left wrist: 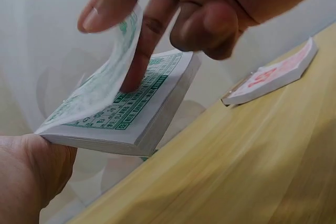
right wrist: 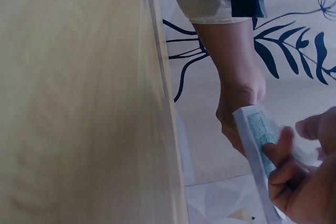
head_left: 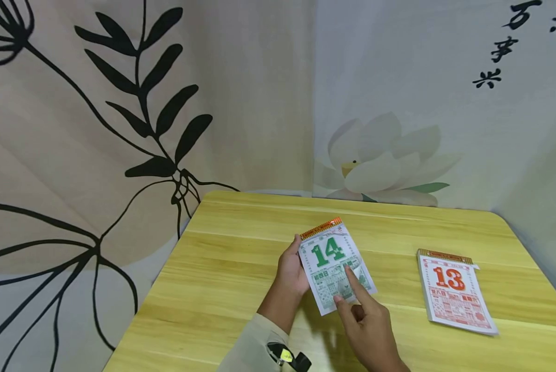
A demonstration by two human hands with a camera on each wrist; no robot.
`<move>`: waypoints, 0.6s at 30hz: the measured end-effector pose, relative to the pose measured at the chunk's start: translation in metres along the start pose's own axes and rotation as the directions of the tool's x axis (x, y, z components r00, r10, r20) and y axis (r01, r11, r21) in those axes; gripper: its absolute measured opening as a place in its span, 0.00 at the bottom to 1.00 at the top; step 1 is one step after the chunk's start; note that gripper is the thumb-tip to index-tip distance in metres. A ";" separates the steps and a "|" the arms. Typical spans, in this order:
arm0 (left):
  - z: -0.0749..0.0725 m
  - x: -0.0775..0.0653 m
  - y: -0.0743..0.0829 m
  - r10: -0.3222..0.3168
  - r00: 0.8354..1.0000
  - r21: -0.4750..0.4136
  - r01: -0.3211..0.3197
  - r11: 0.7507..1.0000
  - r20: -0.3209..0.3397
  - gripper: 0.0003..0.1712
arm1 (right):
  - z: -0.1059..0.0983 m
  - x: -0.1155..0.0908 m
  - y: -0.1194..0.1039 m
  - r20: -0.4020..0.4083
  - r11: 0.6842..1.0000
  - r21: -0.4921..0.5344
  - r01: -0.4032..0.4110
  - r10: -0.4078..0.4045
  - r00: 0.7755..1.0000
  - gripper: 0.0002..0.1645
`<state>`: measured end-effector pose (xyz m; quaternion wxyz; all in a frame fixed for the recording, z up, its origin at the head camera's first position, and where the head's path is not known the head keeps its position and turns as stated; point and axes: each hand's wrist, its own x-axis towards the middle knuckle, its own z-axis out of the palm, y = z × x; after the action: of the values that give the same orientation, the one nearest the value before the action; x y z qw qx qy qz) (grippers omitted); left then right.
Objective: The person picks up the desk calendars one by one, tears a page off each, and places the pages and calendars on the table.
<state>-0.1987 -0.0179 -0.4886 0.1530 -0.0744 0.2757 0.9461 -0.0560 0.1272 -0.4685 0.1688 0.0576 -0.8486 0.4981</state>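
Observation:
In the head view my left hand grips a tear-off calendar pad by its left side, above the table. The pad has an orange top strip and a green "14". My right hand is over its lower right part, index finger extended and thumb at the bottom edge. From the left wrist, the top sheet shows bent up off the pad. The right index fingertip touches the printed page beneath, while the thumb is on the sheet's other side. The remaining right fingers are curled.
A second calendar pad, with a red "13", lies to the right on the wooden table. Behind the table hang pale curtains printed with dark leaves, a lotus and characters. A small black device sits on the left sleeve.

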 end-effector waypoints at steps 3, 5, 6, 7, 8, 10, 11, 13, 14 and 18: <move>0.001 0.000 0.000 0.002 1.000 0.002 -0.002 1.000 0.000 0.32 | -0.002 -0.001 0.000 0.053 0.998 0.001 -0.059 0.059 0.997 0.49; 0.001 0.000 0.000 0.002 1.000 -0.005 -0.002 1.000 0.000 0.32 | -0.003 -0.002 0.001 0.102 0.996 0.008 -0.084 0.082 0.991 0.51; 0.001 0.000 0.000 0.006 1.000 -0.001 -0.006 1.000 0.006 0.33 | -0.004 -0.002 0.001 0.132 0.996 0.018 -0.092 0.089 0.987 0.51; 0.001 0.000 0.000 0.009 1.000 0.003 -0.009 1.000 0.011 0.33 | -0.004 -0.002 0.002 0.163 0.995 0.022 -0.095 0.090 0.983 0.49; 0.001 0.001 0.000 0.012 1.000 0.008 -0.012 1.000 0.013 0.32 | -0.004 -0.001 0.003 0.184 0.997 0.030 -0.077 0.070 0.980 0.46; 0.001 0.001 0.000 0.015 1.000 0.013 -0.016 1.000 0.023 0.32 | -0.004 0.000 0.007 0.210 0.997 0.072 -0.012 -0.004 0.978 0.38; 0.001 0.002 0.000 0.015 1.000 0.014 -0.015 1.000 0.025 0.31 | -0.003 0.001 0.008 0.213 0.995 0.094 0.025 -0.045 0.976 0.34; 0.002 0.001 0.000 0.011 0.999 0.019 -0.012 1.000 0.036 0.31 | -0.001 0.003 0.010 0.220 0.986 0.149 0.068 -0.100 0.970 0.28; 0.002 0.001 -0.001 0.008 0.999 0.018 -0.009 1.000 0.042 0.31 | 0.000 0.004 0.011 0.226 0.981 0.183 0.070 -0.111 0.968 0.25; 0.003 0.000 -0.002 -0.006 0.999 0.029 0.005 1.000 0.049 0.32 | 0.005 0.006 0.007 0.266 0.951 0.274 -0.142 0.067 0.962 0.24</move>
<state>-0.1987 -0.0147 -0.4871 0.1633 -0.0495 0.2852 0.9432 -0.0650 0.1268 -0.4740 0.0218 0.0995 -0.7825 0.6143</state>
